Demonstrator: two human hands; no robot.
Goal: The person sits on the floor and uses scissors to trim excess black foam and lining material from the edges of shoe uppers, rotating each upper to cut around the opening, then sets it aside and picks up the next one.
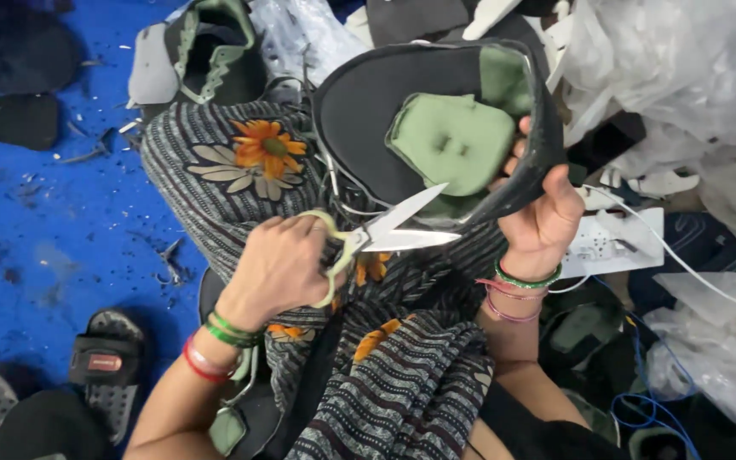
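Scissors (385, 232) sit open in my left hand (278, 268), so I keep my right hand (543, 217) gripping the black shoe piece (368, 102) tight and steady, fingers back.

floor (53, 213): blue, littered with scraps | sandal (106, 358): at 8 o'clock, grey and black | dark pieces (17, 119): at 10 o'clock | shoe upper (215, 51): at 11 o'clock, black and green | plastic bags (692, 77): at 2 o'clock | power strip (615, 243): at 3 o'clock, white | blue cable (641, 400): at 5 o'clock

One scissors (385, 232), one shoe upper (436, 128), perhaps two sandals (104, 358).
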